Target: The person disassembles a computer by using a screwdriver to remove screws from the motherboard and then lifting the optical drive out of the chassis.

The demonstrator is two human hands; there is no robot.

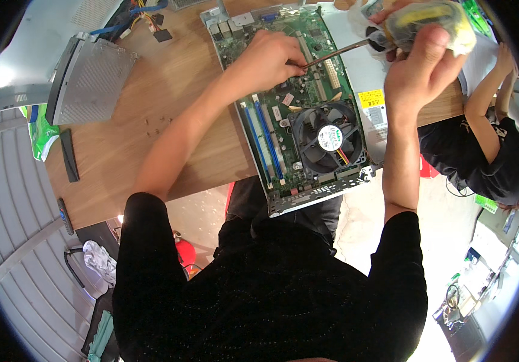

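My right hand (pixel 419 81) grips a yellow power screwdriver (pixel 461 27) wrapped in clear plastic. Its long thin shaft (pixel 345 49) slants down to the left, over a green motherboard (pixel 286 84). At the shaft's tip, the thumb and fingers of my left hand (pixel 270 57) are pinched together; whatever is between them is hidden. The board lies in an open metal computer case (pixel 275 212) at the table's front edge. A black cooling fan (pixel 310 140) sits on the board's near part, with blue memory slots (pixel 265 136) to its left.
Left on the wooden table (pixel 126 133) stand a perforated metal box (pixel 93 78) and a dark strip (pixel 69 155). Several small screws (pixel 160 130) lie loose there. Cables with connectors (pixel 150 21) rest at the back. Another person's arm (pixel 483 99) shows at the right.
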